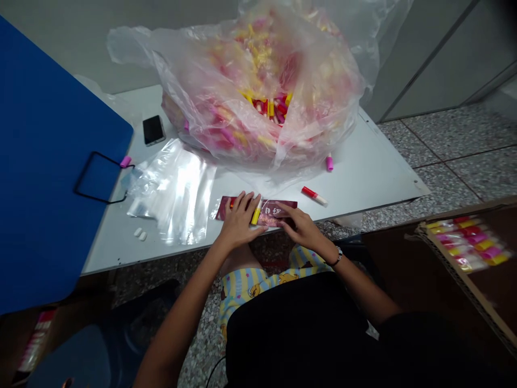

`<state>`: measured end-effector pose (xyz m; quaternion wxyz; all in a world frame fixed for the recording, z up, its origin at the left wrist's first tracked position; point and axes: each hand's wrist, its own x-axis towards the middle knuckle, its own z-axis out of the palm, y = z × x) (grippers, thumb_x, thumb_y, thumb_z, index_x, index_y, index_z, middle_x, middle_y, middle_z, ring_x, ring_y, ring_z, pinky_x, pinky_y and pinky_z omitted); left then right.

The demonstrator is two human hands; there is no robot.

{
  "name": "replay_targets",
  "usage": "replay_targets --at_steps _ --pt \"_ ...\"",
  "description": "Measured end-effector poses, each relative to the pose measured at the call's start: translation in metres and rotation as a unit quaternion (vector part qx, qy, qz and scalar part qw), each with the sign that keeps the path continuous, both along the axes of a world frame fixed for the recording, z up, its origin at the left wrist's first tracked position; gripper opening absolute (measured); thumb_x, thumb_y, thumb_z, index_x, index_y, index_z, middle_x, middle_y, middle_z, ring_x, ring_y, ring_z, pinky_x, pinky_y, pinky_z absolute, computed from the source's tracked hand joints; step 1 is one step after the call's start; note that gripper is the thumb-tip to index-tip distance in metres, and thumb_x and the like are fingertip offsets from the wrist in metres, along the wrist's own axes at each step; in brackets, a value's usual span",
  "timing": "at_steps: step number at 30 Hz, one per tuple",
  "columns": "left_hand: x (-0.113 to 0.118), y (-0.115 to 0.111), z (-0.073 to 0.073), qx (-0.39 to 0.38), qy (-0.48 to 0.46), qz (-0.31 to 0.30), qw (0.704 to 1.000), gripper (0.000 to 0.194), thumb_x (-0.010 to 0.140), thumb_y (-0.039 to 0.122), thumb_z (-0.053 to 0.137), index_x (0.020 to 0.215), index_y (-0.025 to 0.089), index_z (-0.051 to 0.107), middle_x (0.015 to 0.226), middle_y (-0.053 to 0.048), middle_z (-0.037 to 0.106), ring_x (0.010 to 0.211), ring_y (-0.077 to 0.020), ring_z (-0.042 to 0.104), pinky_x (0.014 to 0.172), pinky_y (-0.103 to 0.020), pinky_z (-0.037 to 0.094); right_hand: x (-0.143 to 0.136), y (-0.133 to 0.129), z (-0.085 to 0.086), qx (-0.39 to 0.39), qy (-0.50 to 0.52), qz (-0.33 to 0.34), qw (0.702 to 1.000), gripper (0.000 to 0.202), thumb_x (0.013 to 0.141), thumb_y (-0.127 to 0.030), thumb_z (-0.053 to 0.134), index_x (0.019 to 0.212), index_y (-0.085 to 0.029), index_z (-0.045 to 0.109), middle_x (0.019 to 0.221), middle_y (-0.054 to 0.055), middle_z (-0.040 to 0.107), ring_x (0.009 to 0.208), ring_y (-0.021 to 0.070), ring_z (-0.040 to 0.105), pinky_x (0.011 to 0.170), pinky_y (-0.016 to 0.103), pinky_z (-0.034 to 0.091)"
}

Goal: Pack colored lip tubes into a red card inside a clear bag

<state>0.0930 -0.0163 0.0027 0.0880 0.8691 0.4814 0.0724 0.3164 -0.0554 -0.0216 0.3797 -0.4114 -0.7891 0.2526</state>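
Note:
A dark red printed strip (274,206) lies flat near the table's front edge. My left hand (241,218) rests over its left part, fingers spread, beside a yellow-capped tube (256,215). Over the strip's right part is my right hand (299,225), fingers extended and touching its edge. Some red shows between the left fingers; the rest there is hidden. A red-and-white tube (314,195) lies to the right of the strip. Behind it, near the big bag, is a pink-capped tube (329,162).
A big plastic bag (226,124) of colourful tubes fills the table's back. Clear sleeves (181,194), a phone (153,130) and white pieces (140,234) lie left, near a blue panel (52,161). Packed tubes (470,242) sit in a cardboard box (464,285) at right.

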Motion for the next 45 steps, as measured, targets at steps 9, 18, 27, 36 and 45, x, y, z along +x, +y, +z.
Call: replay_targets --at_steps 9,18,27,36,45 --pt "0.015 0.01 0.006 0.016 -0.061 -0.079 0.995 0.095 0.067 0.059 0.068 0.142 0.017 0.028 0.139 -0.016 0.042 0.126 -0.0329 0.04 0.105 -0.047 0.029 0.047 0.005 0.01 0.071 -0.03 -0.28 0.957 0.022 0.09 -0.022 0.046 0.106 -0.021 0.061 0.095 0.009 0.064 0.083 0.0233 0.058 0.075 0.039 0.049" --pt "0.031 0.011 -0.009 0.014 -0.131 -0.037 0.991 0.078 0.073 0.056 0.066 0.136 0.019 0.038 0.127 -0.011 0.052 0.115 -0.0288 0.047 0.095 -0.042 0.038 0.066 0.043 0.015 -0.037 -0.082 -0.217 0.972 0.045 0.082 -0.022 0.052 0.127 -0.018 0.051 0.089 0.007 0.062 0.071 0.02 0.057 0.07 0.038 0.05" --pt "0.031 0.01 -0.013 0.02 -0.127 -0.034 0.991 0.092 0.07 0.057 0.068 0.143 0.019 0.026 0.134 -0.014 0.047 0.122 -0.0312 0.044 0.102 -0.046 0.031 0.043 0.043 0.027 -0.153 0.404 -0.249 0.867 0.026 0.067 -0.031 0.076 0.072 -0.019 0.053 0.076 -0.001 0.06 0.065 0.0146 0.066 0.064 0.029 0.057" --pt "0.031 0.01 -0.013 0.012 -0.128 -0.031 0.991 0.094 0.07 0.053 0.068 0.145 0.021 0.021 0.135 -0.013 0.046 0.123 -0.031 0.043 0.102 -0.046 0.031 0.043 0.039 0.011 -0.311 0.503 -0.186 0.785 0.029 0.067 -0.031 0.073 0.087 -0.022 0.053 0.076 -0.003 0.06 0.064 0.0103 0.06 0.058 0.022 0.053" --pt "0.032 0.011 -0.011 0.017 -0.123 -0.031 0.992 0.094 0.069 0.053 0.069 0.144 0.019 0.024 0.134 -0.013 0.048 0.12 -0.0309 0.045 0.1 -0.046 0.032 0.026 0.044 0.009 -0.212 0.308 -0.172 0.911 0.053 0.065 -0.023 0.064 0.117 -0.023 0.051 0.085 -0.001 0.05 0.065 0.0104 0.057 0.057 0.022 0.051"
